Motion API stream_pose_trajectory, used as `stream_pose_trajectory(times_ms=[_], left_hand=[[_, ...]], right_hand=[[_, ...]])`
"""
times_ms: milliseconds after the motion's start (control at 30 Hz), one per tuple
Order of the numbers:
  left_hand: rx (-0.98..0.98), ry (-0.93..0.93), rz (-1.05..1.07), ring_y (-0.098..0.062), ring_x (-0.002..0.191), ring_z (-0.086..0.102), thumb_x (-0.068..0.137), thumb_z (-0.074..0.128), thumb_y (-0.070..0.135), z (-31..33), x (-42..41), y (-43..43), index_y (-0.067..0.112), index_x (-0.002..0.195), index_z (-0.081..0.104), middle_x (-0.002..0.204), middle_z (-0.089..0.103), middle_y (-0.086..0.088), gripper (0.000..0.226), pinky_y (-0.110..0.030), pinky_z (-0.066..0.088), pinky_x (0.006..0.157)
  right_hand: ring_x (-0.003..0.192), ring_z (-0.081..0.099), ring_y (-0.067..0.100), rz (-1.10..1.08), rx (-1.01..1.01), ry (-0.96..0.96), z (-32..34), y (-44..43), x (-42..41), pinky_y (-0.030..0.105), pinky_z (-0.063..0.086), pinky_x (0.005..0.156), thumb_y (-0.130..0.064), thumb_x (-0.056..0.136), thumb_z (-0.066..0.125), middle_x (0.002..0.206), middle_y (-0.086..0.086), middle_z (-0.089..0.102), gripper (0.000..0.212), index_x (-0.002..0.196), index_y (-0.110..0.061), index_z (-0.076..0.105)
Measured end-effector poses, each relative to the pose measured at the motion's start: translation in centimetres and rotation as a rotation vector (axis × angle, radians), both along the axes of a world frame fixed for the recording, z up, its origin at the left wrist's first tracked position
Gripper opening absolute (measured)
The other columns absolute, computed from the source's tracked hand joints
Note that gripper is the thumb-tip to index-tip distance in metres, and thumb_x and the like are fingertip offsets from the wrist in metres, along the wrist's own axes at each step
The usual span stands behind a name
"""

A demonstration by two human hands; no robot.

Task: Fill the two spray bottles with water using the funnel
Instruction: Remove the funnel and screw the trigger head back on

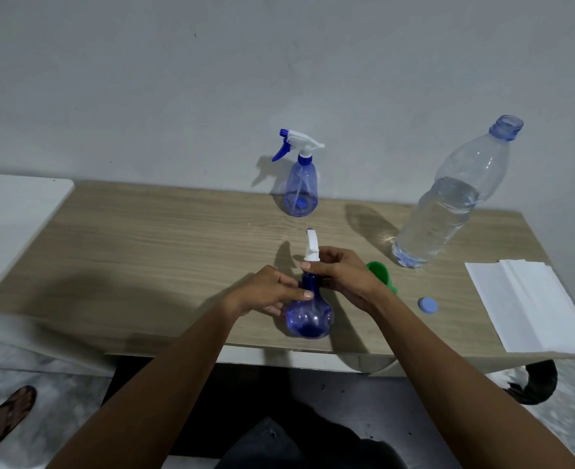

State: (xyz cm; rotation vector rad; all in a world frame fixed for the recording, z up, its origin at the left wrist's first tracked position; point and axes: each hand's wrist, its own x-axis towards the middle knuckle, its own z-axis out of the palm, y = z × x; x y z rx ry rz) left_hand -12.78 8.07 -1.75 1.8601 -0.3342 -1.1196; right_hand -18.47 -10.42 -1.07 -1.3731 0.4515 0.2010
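The task stood at an early stage, judged from the layout; the near spray bottle [310, 319] stood upright close to the front edge of the table [144, 248], with its white trigger head [312, 245] seated on the neck; the left hand [272, 289] was curled round the neck and upper body of that bottle, steadying it; the right hand [343, 275] pinched the collar of the trigger head between thumb and fingers, most likely to unscrew it. The far spray bottle [300, 191] stood upright near the wall, head fitted, well apart from both hands; whether either spray bottle held water could not be told through the blue plastic. The green funnel [379, 270] lay on the table just behind the right hand, not inserted in any neck; the water bottle [448, 204] stood uncapped and partly full, with its blue cap [427, 305] lying loose near the funnel. Steps judged outstanding: removing both heads, seating the funnel, pouring, refitting. Count: two spray bottles; one water bottle; one funnel; one loose cap; one stack of white paper sheets [530, 306]; two hands.
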Motion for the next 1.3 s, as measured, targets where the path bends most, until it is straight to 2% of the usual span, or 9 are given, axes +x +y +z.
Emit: stream_pose_trajectory(times_ms=[200, 333, 400, 467, 533, 633, 767, 1100, 1300], left_hand=[[-0.073, 0.005, 0.087, -0.017, 0.113, 0.067, 0.085, 0.078, 0.033, 1.0, 2.1, -0.7, 0.028, 0.132, 0.064, 0.122, 0.072, 0.001, 0.049, -0.04, 0.054, 0.1], [-0.204, 0.073, 0.19, -0.011, 0.106, 0.07, 0.085, 0.079, 0.01, 1.8, 3.2, -3.2, 0.018, 0.142, 0.054, 0.126, 0.071, 0.0, 0.063, -0.025, 0.06, 0.079], [-0.246, 0.062, 0.251, -0.011, 0.098, 0.072, 0.083, 0.078, -0.002, 1.3, 3.7, -5.0, 0.012, 0.142, 0.052, 0.123, 0.071, -0.005, 0.066, -0.022, 0.059, 0.073], [-0.255, -0.012, 0.311, -0.015, 0.102, 0.07, 0.079, 0.078, -0.008, 0.7, 4.1, -7.0, 0.005, 0.143, 0.05, 0.129, 0.068, -0.012, 0.072, -0.025, 0.06, 0.08], [-0.279, -0.095, 0.363, -0.014, 0.102, 0.068, 0.077, 0.078, -0.01, 0.5, 4.5, -8.9, 0.003, 0.138, 0.055, 0.13, 0.067, -0.01, 0.067, -0.02, 0.057, 0.083], [-0.238, -0.252, 0.419, -0.003, 0.089, 0.068, 0.078, 0.077, -0.008, -0.1, 4.9, -11.4, 0.013, 0.124, 0.066, 0.108, 0.071, 0.005, 0.052, -0.005, 0.049, 0.069], [-0.193, -0.363, 0.47, -0.005, 0.08, 0.07, 0.076, 0.078, -0.004, -2.3, 6.0, -13.7, 0.012, 0.112, 0.071, 0.094, 0.074, 0.004, 0.04, -0.012, 0.051, 0.068], [-0.073, -0.584, 0.476, -0.007, 0.09, 0.063, 0.093, 0.07, 0.014, -3.5, 8.2, -16.7, 0.014, 0.119, 0.072, 0.098, 0.073, 0.004, 0.026, 0.001, 0.037, 0.066], [-0.1, -0.597, 0.494, -0.013, 0.093, 0.068, 0.096, 0.066, 0.016, -4.7, 9.4, -17.7, 0.017, 0.12, 0.071, 0.101, 0.074, 0.001, 0.025, -0.007, 0.042, 0.072]], right_hand=[[0.082, 0.066, 0.024, -0.15, -0.054, -0.165, 2.2, -1.9, 1.5, 0.034, 0.062, 0.078, 0.005, 0.079, 0.08, 0.085, 0.014, 0.057, 0.025, 0.091, -0.009, 0.062], [0.085, 0.064, 0.022, -0.166, -0.09, -0.224, 3.4, -3.9, 3.2, 0.038, 0.056, 0.084, 0.004, 0.086, 0.074, 0.083, 0.004, 0.069, 0.019, 0.099, -0.01, 0.068], [0.081, 0.066, 0.015, -0.188, -0.154, -0.239, 3.7, -4.7, 4.1, 0.029, 0.055, 0.075, 0.002, 0.09, 0.071, 0.081, -0.005, 0.072, 0.02, 0.106, -0.009, 0.069], [0.079, 0.068, 0.007, -0.232, -0.204, -0.251, 3.6, -5.6, 4.9, 0.022, 0.055, 0.07, -0.001, 0.094, 0.067, 0.091, -0.003, 0.074, 0.023, 0.116, -0.008, 0.068], [0.092, 0.069, 0.013, -0.263, -0.234, -0.263, 2.9, -6.4, 5.7, 0.031, 0.06, 0.081, -0.003, 0.096, 0.066, 0.106, 0.004, 0.074, 0.026, 0.121, -0.007, 0.067], [0.108, 0.066, 0.021, -0.268, -0.327, -0.246, 1.4, -7.5, 6.7, 0.038, 0.057, 0.096, -0.003, 0.092, 0.069, 0.114, 0.001, 0.07, 0.031, 0.122, -0.012, 0.063], [0.11, 0.062, 0.022, -0.318, -0.478, -0.216, -0.5, -8.8, 7.9, 0.038, 0.055, 0.098, 0.01, 0.084, 0.069, 0.117, 0.003, 0.066, 0.046, 0.126, -0.006, 0.06], [0.1, 0.057, 0.005, -0.333, -0.707, -0.095, -3.4, -11.2, 11.1, 0.001, 0.037, 0.074, -0.014, 0.088, 0.075, 0.12, -0.005, 0.068, 0.04, 0.127, -0.022, 0.067], [0.101, 0.054, 0.006, -0.299, -0.704, -0.125, -3.1, -11.3, 12.0, 0.021, 0.04, 0.088, -0.013, 0.097, 0.064, 0.112, -0.009, 0.065, 0.039, 0.134, -0.024, 0.064]])
